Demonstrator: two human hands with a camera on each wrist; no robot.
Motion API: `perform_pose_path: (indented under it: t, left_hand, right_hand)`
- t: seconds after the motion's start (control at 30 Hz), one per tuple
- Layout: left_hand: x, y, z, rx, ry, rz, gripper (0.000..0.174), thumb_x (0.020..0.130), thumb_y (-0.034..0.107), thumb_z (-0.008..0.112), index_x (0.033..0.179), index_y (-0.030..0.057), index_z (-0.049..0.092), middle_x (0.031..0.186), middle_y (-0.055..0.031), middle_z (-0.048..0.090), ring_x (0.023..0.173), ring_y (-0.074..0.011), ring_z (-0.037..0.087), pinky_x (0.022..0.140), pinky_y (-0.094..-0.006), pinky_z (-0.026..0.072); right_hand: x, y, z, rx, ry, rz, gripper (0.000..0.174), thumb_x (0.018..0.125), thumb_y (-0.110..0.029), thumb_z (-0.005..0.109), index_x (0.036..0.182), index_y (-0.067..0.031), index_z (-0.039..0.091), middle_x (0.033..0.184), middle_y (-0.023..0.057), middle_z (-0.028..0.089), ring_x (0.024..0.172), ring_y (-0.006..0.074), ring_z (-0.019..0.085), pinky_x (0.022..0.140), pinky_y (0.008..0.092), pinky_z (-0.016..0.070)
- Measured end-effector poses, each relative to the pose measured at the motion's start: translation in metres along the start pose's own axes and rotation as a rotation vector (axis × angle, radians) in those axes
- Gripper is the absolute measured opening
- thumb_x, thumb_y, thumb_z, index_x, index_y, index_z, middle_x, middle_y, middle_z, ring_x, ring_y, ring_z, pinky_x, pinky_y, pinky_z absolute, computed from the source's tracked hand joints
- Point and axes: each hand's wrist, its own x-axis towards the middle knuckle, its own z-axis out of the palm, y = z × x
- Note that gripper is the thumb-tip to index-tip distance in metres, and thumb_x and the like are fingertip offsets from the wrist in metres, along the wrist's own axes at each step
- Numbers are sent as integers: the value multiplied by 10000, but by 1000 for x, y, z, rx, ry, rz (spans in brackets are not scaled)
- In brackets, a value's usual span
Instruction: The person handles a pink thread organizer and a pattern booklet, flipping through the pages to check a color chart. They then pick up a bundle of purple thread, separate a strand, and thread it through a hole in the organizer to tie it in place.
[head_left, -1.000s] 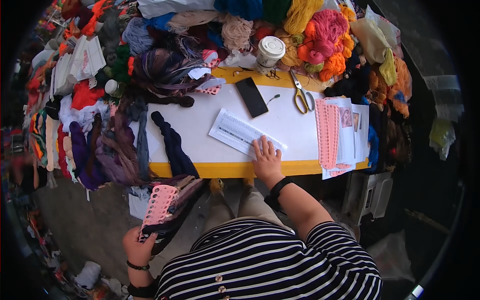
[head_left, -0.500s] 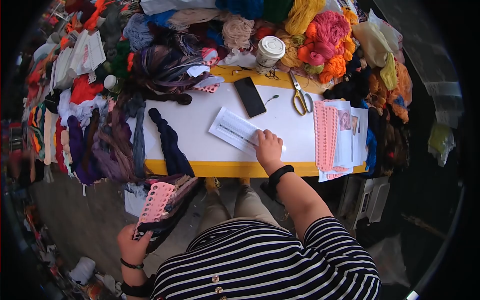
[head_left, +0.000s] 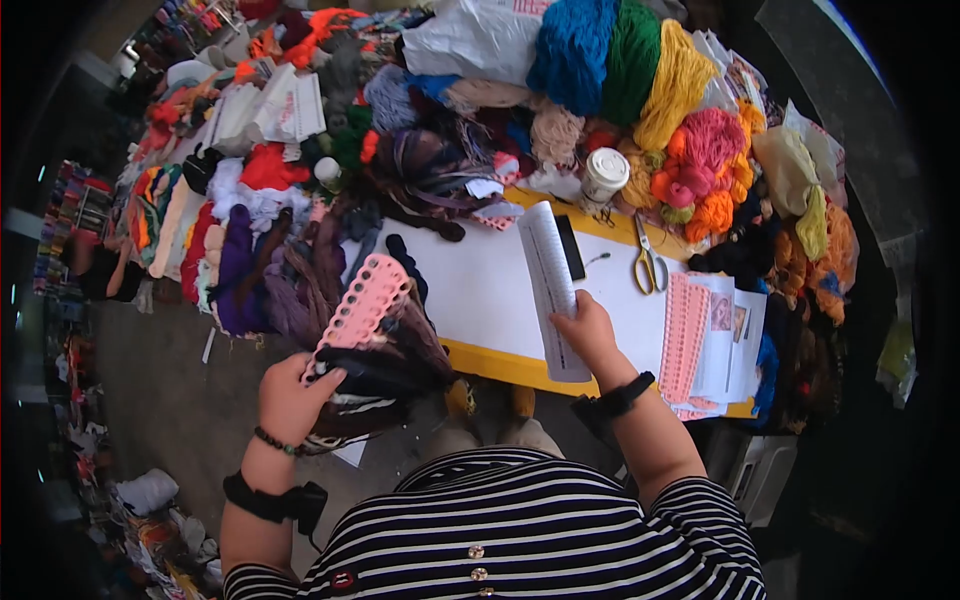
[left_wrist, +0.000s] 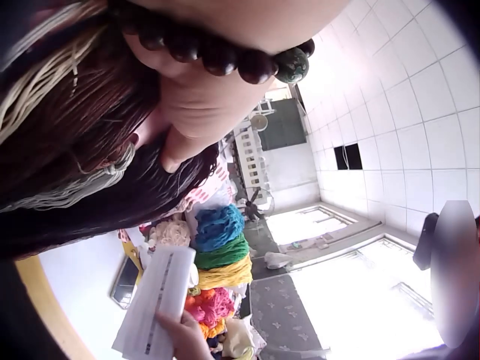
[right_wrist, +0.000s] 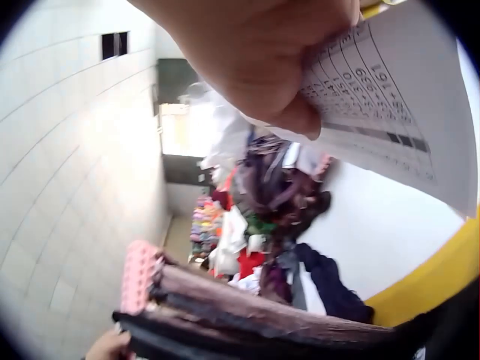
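My left hand [head_left: 290, 400] grips the lower end of a pink perforated thread card [head_left: 368, 300], and its thumb presses on dark thread strands [head_left: 375, 372] looped through the card's holes. Card and strands are off the table, in front of its left front corner. In the right wrist view the strands [right_wrist: 225, 300] stretch away from the pink card [right_wrist: 137, 277]. My right hand [head_left: 588, 335] pinches a long white paper [head_left: 545, 280] by its right side, raised over the table. Printed numbers and a dark band show on this paper in the right wrist view.
A black phone [head_left: 571, 248] lies partly behind the paper. Yellow-handled scissors [head_left: 648, 265] and a lidded cup [head_left: 606, 176] stand farther back. Pink cards [head_left: 684, 335] and printed sheets [head_left: 722, 345] lie at the right. Yarn hanks [head_left: 570, 60] pile along the back and left.
My right hand has lifted the paper off the tabletop and turned it nearly upright. My left hand has risen and moved slightly right with the card and strands. The head view has shifted.
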Motion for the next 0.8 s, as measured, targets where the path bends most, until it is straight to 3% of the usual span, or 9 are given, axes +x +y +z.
perform_pose_path:
  t: [0.17, 0.37, 0.53, 0.57, 0.7, 0.8]
  left_hand:
    - [49, 16, 24, 20, 38, 75, 352, 796, 338, 748, 783, -5, 672, 630, -91, 661, 578, -196, 662, 565, -334, 489]
    - [83, 58, 61, -69, 58, 35, 342, 832, 329, 730, 850, -9, 677, 686, -94, 686, 610, -175, 666, 592, -316, 503]
    - [71, 80, 78, -24, 121, 42, 347, 826, 345, 736, 869, 2, 701, 693, -91, 691, 618, -189, 672, 601, -328, 505]
    - [71, 80, 79, -47, 117, 39, 324, 834, 310, 738, 893, -6, 702, 709, -79, 686, 629, -167, 649, 594, -320, 486]
    - [90, 37, 93, -86, 173, 101, 294, 854, 272, 729, 909, -15, 702, 751, -45, 682, 639, -120, 608, 579, -297, 457]
    - [70, 44, 83, -368, 58, 53, 269, 864, 257, 719, 891, -10, 703, 769, -29, 679, 648, -94, 593, 572, -275, 444]
  right_hand:
    - [-26, -103, -45, -168, 167, -271, 344, 805, -171, 657, 1045, -41, 448, 770, 222, 665, 710, 433, 648, 620, 538, 505]
    - [-54, -174, -36, -153, 29, -386, 308, 799, -61, 542, 1081, 7, 440, 732, 216, 665, 691, 417, 664, 627, 519, 518]
    - [-61, -185, -14, 98, -139, -438, 751, 765, -187, 665, 1370, 81, 311, 879, 291, 665, 823, 456, 656, 738, 507, 531]
    - [-66, -189, -18, 139, -197, -424, 786, 802, -277, 667, 1399, 84, 305, 944, 321, 653, 888, 465, 648, 795, 495, 523]
    - [-80, -193, -10, 211, -231, -407, 753, 899, -383, 580, 1434, 74, 312, 1008, 353, 629, 961, 471, 629, 862, 494, 498]
    - [-81, -184, 9, 272, -159, -482, 734, 923, -368, 557, 1449, 68, 287, 1033, 353, 612, 947, 484, 622, 849, 497, 503]
